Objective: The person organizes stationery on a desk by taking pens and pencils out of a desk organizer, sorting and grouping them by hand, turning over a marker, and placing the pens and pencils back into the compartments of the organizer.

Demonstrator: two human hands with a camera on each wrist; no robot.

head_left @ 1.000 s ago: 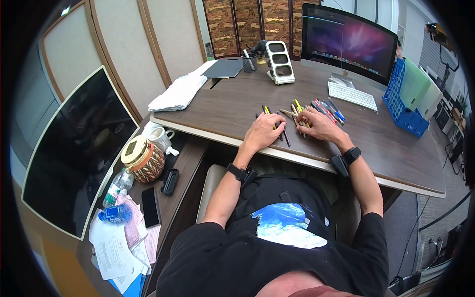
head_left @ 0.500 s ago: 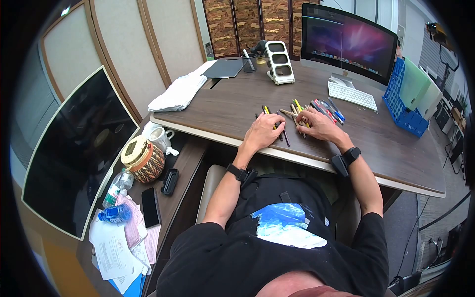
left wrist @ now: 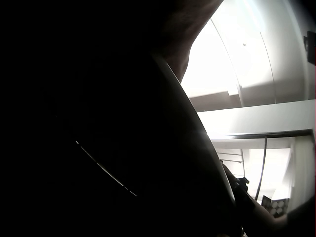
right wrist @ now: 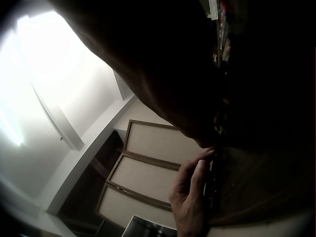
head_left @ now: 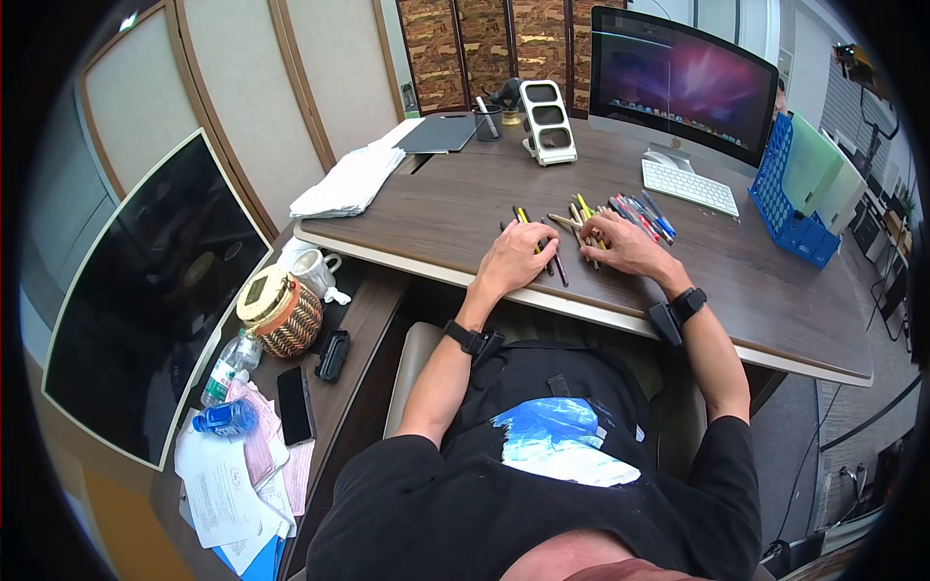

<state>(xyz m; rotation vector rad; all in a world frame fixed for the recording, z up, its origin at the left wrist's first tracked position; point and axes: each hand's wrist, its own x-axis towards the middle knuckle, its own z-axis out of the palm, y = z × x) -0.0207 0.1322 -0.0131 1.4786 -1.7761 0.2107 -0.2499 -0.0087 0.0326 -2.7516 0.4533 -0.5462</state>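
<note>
Over several dark and yellow pencils (head_left: 561, 271) near the desk's front edge lies the left hand (head_left: 511, 258), its fingers relaxed and touching them. The right hand (head_left: 625, 246) rests just beside it, fingers bent loosely with the tips on a loose bunch of yellow and wooden pencils (head_left: 581, 206). Coloured pens (head_left: 657, 217) lie beyond the right hand. The right wrist view shows the left hand (right wrist: 190, 200) with fingertips down at the desk; the right hand (right wrist: 153, 74) is a dark shape there. The left wrist view is mostly black.
On the desk (head_left: 465, 208) stand a monitor (head_left: 678, 82), a keyboard (head_left: 690, 186), a white stand (head_left: 550, 121), a pen cup (head_left: 487, 124) and a blue file rack (head_left: 802, 237). Papers (head_left: 351, 182) lie at left; a woven basket (head_left: 291, 322) and phone (head_left: 295, 405) are on the side surface.
</note>
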